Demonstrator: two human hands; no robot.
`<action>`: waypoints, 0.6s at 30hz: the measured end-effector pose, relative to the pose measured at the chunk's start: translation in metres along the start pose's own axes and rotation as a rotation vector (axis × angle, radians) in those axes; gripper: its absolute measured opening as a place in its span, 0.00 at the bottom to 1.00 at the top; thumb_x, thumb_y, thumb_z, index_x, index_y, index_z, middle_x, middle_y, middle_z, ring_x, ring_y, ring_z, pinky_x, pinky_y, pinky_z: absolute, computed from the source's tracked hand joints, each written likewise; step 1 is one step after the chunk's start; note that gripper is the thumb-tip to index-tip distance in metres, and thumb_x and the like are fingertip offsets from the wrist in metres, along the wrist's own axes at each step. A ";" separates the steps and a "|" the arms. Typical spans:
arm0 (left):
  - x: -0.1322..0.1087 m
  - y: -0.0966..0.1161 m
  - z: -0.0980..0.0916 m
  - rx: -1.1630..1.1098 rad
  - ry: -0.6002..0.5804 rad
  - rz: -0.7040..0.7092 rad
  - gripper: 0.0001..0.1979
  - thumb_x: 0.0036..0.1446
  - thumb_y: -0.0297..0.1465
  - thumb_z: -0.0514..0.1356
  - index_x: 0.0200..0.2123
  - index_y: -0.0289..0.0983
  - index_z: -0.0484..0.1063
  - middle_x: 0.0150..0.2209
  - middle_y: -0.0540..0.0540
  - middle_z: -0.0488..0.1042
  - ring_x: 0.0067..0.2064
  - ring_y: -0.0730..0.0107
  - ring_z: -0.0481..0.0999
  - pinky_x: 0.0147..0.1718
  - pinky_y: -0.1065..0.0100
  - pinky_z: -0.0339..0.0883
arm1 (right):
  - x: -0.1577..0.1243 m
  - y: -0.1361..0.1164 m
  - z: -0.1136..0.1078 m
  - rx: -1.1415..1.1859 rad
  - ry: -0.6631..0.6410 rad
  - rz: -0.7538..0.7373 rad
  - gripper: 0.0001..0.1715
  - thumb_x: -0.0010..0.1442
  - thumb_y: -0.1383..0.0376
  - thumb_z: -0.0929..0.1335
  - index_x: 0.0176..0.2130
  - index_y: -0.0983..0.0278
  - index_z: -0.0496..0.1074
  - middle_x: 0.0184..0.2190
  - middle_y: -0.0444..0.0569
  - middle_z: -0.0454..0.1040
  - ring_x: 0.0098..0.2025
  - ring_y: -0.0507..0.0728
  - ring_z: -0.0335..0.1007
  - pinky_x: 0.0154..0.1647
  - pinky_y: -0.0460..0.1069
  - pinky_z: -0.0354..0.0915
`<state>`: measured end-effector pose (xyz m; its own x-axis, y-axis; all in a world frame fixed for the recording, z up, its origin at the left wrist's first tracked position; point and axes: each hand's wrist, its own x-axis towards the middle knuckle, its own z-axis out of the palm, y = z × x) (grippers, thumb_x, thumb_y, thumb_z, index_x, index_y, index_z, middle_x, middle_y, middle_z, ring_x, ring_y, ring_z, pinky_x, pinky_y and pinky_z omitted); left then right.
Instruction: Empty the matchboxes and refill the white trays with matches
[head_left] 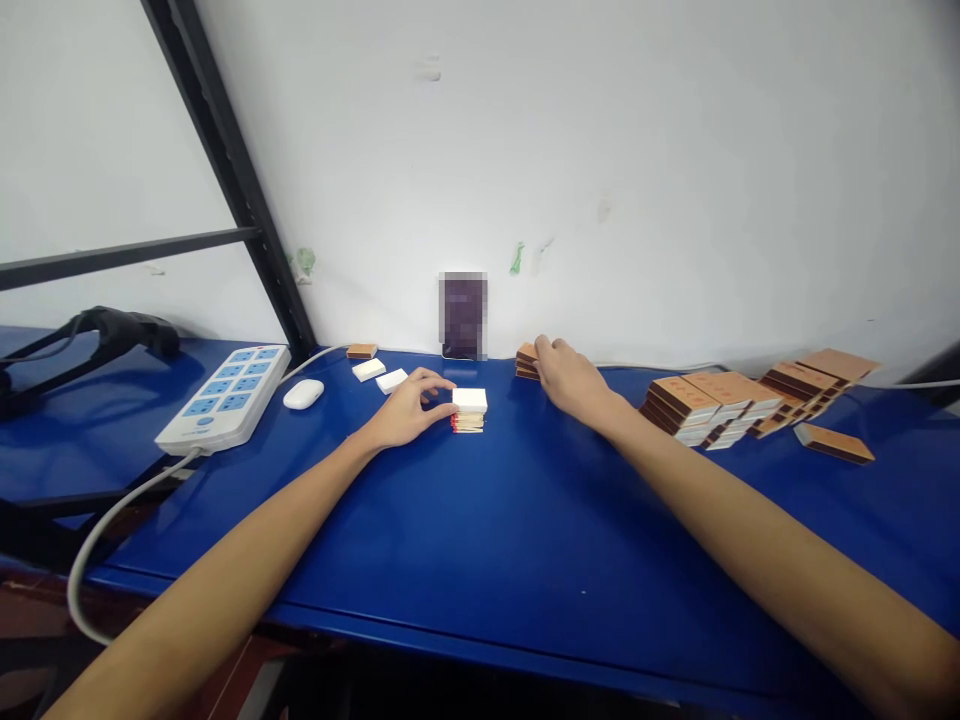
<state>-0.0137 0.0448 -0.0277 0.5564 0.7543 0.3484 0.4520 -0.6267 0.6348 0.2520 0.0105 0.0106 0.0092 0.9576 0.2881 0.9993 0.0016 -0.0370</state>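
A white matchbox tray (470, 399) sits on top of a pile of red-tipped matches (469, 424) in the middle of the table. The thumb and index finger of my left hand (414, 408) close around the left end of this tray. Farther back, near the wall, is a small stack of brown matchboxes (526, 361). My right hand (571, 378) has its bent fingers at that stack's right end, gripping a matchbox there; the fingertips are partly hidden.
White trays (369, 371) and a single matchbox (362, 351) lie to the left, near an earbud case (304, 394) and a power strip (225, 398). A phone (463, 315) leans on the wall. Stacked matchboxes (709, 403) and a loose matchbox (835, 443) occupy the right side.
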 end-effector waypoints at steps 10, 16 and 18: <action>0.000 0.001 -0.001 0.001 0.014 0.012 0.19 0.58 0.46 0.61 0.48 0.42 0.74 0.49 0.45 0.68 0.45 0.64 0.73 0.45 0.59 0.70 | 0.005 0.002 0.000 0.001 0.060 0.016 0.13 0.67 0.70 0.57 0.49 0.68 0.63 0.43 0.64 0.71 0.43 0.65 0.70 0.40 0.55 0.63; 0.001 0.001 0.001 -0.010 0.032 0.017 0.19 0.58 0.46 0.61 0.48 0.42 0.73 0.48 0.45 0.68 0.45 0.65 0.73 0.44 0.62 0.71 | 0.004 0.016 -0.054 0.176 0.268 -0.081 0.15 0.67 0.63 0.58 0.50 0.67 0.63 0.47 0.62 0.70 0.44 0.65 0.69 0.42 0.57 0.63; 0.001 0.002 0.001 -0.031 0.056 0.021 0.19 0.58 0.46 0.61 0.48 0.42 0.73 0.49 0.45 0.68 0.45 0.66 0.73 0.43 0.63 0.72 | -0.001 0.022 -0.077 0.254 0.335 -0.145 0.12 0.65 0.61 0.60 0.46 0.63 0.66 0.44 0.59 0.73 0.45 0.64 0.69 0.44 0.57 0.62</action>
<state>-0.0117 0.0439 -0.0264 0.5252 0.7516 0.3991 0.4182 -0.6364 0.6481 0.2767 -0.0124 0.0835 -0.0772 0.7963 0.5999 0.9511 0.2393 -0.1952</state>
